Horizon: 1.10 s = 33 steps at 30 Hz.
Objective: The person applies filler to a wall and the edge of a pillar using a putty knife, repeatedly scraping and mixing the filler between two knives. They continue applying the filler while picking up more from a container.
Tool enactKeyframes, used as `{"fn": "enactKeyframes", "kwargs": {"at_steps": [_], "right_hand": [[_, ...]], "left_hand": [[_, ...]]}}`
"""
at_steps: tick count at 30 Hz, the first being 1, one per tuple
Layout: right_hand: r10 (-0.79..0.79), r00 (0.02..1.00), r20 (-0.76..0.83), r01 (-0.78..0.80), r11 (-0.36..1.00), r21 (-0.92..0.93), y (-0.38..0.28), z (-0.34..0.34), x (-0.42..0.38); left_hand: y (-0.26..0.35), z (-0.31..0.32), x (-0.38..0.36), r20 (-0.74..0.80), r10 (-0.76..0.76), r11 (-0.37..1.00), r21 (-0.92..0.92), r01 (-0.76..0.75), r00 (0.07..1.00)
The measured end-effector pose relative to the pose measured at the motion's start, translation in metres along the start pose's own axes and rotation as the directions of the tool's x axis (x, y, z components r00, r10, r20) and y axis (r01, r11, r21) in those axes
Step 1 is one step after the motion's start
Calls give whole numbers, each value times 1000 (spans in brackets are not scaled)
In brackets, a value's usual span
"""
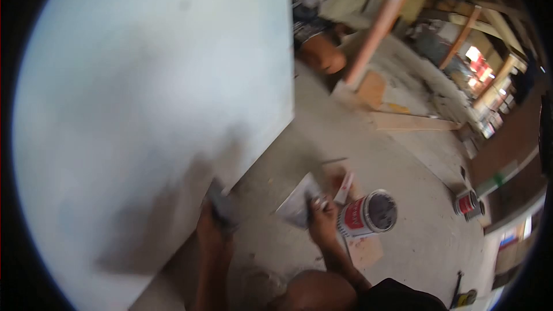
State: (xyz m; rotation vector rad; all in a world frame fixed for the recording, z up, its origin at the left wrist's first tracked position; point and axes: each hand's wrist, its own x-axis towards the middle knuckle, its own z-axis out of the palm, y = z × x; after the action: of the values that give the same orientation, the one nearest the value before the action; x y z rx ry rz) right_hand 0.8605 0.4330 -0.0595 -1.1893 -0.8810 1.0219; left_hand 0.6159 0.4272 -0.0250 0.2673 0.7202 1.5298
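My left hand (213, 227) is closed on a dark, flat block-like tool (222, 203), close to the lower edge of a large pale panel (173, 98). The tool is blurred. My right hand (324, 219) grips a putty knife with a wide, light, triangular blade (298, 203) that points up and left over the floor. Just right of that hand stands an open can (368, 214) with a red and white label and grey stuff inside. Beneath and beside the can lies a stained board (364, 251), and a small white and red item (344, 188) is behind it.
Another person's bent knee (322, 53) shows behind the panel. A reddish pole (383, 23) rises nearby. Farther right are more cans (465, 203) on the concrete floor (423, 253), with a dark and yellow tool (464, 298) at lower right.
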Motion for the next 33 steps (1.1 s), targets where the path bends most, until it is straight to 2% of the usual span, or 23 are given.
{"fn": "enactKeyframes", "kwargs": {"at_steps": [1,3,5,6,8,10,13,16,19,23,26,29,33], "right_hand": [[13,1000,4,-13,1000,12,0,-1,1],[-36,996,82,24,990,141,-11,4,-6],[-11,992,129,-12,985,173,-9,6,-14],[-14,990,138,-11,983,181,-11,4,-16],[58,979,194,-69,996,49,-18,8,-22],[100,962,255,-89,995,-53,-17,8,-25],[152,941,301,-139,988,-65,-25,28,-31],[136,951,276,-81,976,-201,-24,31,-33],[182,963,200,-149,975,-168,-18,29,-33],[80,983,164,-59,990,-129,-24,23,-29],[3,992,125,13,992,-127,-27,19,-25],[-52,995,90,62,991,-120,-30,15,-20],[-117,992,45,120,991,-62,-27,6,-13]], "left_hand": [[-13,-22,9,-51,147,946,299,-125,988],[-22,-52,11,-156,290,840,513,-174,944],[-4,-2,2,-310,262,923,357,-143,914],[-5,-4,3,-276,298,915,355,-191,914],[-11,-5,4,-198,359,896,345,-278,912],[-9,-4,2,-195,390,851,450,-271,900],[-6,2,-2,-169,419,786,559,-263,892],[-8,9,-10,-97,429,749,593,-294,898],[-15,10,-17,-7,370,729,622,-286,929],[-32,12,-27,94,317,716,628,-303,944],[-32,13,-32,173,304,576,750,-326,937],[-22,24,-37,239,221,505,801,-321,945],[-28,21,-33,318,185,508,779,-368,930]]}}
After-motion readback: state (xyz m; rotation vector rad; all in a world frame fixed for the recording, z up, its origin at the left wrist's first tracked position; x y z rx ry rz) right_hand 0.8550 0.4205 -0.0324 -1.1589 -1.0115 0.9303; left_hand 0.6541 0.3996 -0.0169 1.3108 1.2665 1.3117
